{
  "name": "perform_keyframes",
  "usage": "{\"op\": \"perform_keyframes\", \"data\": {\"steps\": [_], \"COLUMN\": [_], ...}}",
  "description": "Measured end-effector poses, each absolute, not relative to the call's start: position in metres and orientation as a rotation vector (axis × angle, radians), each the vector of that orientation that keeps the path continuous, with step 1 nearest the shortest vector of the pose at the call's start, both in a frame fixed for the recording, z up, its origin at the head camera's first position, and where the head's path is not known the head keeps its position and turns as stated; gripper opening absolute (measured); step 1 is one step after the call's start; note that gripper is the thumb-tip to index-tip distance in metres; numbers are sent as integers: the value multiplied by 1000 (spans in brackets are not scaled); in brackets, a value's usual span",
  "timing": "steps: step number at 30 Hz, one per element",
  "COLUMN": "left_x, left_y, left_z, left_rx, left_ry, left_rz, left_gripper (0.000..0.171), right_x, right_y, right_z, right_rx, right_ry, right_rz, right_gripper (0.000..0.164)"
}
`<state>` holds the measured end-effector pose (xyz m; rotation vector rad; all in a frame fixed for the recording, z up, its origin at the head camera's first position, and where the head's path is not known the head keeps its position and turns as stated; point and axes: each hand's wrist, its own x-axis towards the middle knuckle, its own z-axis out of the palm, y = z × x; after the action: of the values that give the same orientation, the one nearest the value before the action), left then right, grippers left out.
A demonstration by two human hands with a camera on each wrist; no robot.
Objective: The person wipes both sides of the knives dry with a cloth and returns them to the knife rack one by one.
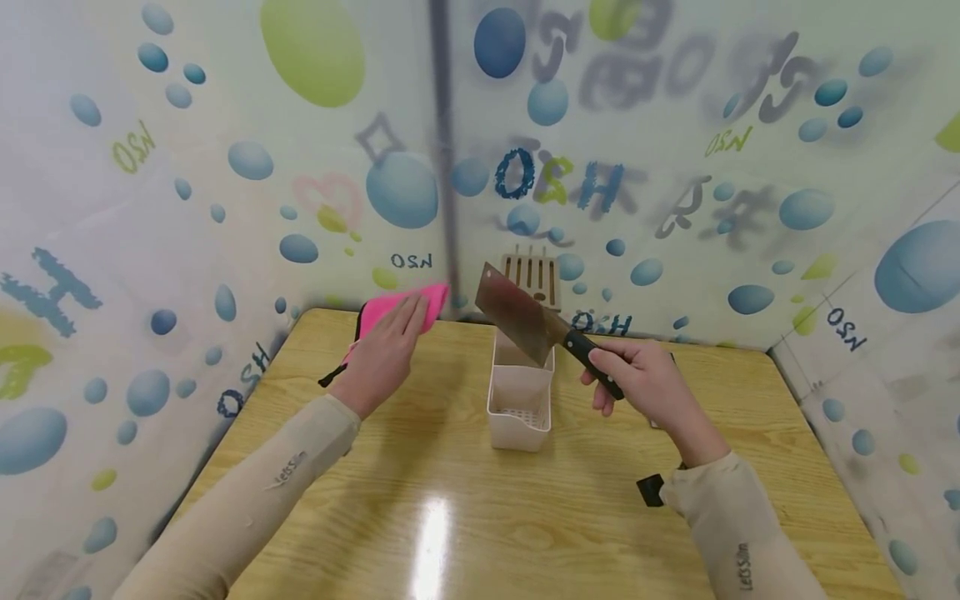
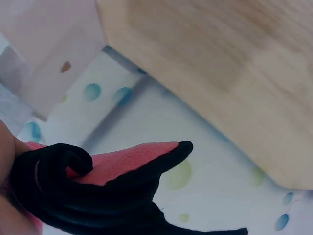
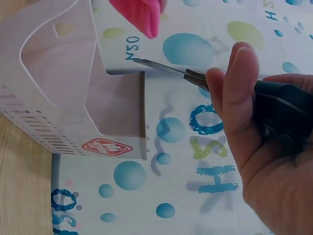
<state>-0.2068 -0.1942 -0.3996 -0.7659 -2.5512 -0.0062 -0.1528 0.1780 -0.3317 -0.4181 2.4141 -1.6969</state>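
In the head view my left hand [image 1: 382,358] grips a folded pink cloth [image 1: 397,302] with black trim, above the table's back left part. The left wrist view shows the black edge [image 2: 122,200] of the cloth bunched beside the fingers. My right hand [image 1: 648,379] holds a cleaver [image 1: 517,312] by its black handle, blade tilted up and left. A white utensil holder [image 1: 519,433] with compartments stands upright on the table, behind and below the blade. The blade hides part of its rear compartment and slotted back panel. In the right wrist view the cleaver blade [image 3: 159,66] appears nearly edge-on.
The wood-grain table [image 1: 300,508] meets patterned wall sheets [image 1: 420,108] at the back and sides. A small dark-edged item [image 1: 673,360] lies partly hidden behind the right hand. A black strap [image 1: 650,490] hangs at the right wrist.
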Motion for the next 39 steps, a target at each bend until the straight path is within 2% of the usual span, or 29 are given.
{"op": "perform_keyframes", "data": {"steps": [18, 31, 39], "left_x": [-221, -223, -222], "left_y": [-206, -195, -188], "left_z": [-459, -482, -482], "left_rx": [-723, -743, -686], "left_ry": [-2726, -2787, -2927], "left_rz": [108, -27, -136], "left_gripper": [47, 42, 53], "right_x": [-163, -167, -167], "right_y": [185, 188, 189], "right_z": [-312, -291, -276], "right_rx": [-528, -607, -585], "right_ry": [2535, 2733, 2794], "right_rz": [-1600, -1467, -1395], "right_gripper": [32, 30, 32]}}
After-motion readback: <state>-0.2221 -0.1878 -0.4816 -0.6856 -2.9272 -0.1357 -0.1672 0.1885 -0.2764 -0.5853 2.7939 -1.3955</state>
